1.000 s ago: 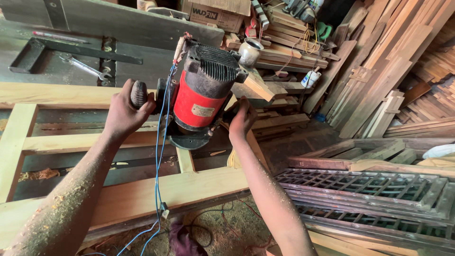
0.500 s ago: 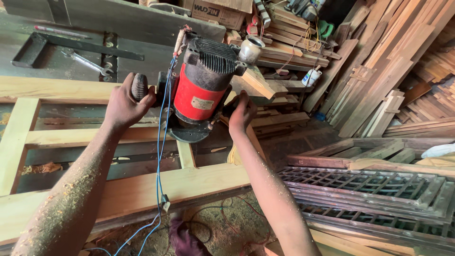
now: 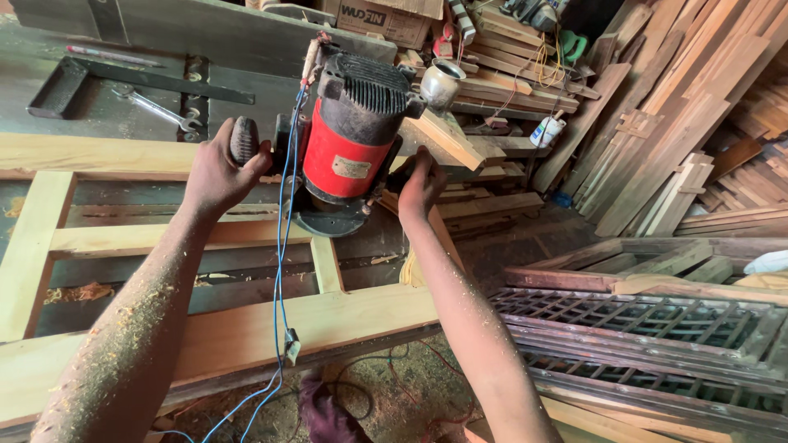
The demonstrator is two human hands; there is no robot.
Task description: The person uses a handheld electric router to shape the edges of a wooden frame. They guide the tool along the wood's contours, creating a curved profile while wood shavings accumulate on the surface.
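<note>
I am gripping the red router [image 3: 349,152] at frame centre, left hand [image 3: 215,172] and right hand [image 3: 420,187] each wrapped around a side knob. It is resting on the pale wooden frame [image 3: 238,328]; next I judge it needs steady, level guiding along the rail.

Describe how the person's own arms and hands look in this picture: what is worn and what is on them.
Both arms are bare, with no sleeves or gloves in view. The left forearm is thickly dusted with sawdust and fine shavings; the right forearm carries a lighter scatter. No watch or rings show on the left hand or right hand.

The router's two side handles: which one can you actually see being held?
The left handle, a dark ribbed knob poking up out of the left hand. The opposite handle is hidden inside the right hand, on the far side of the red router.
</note>
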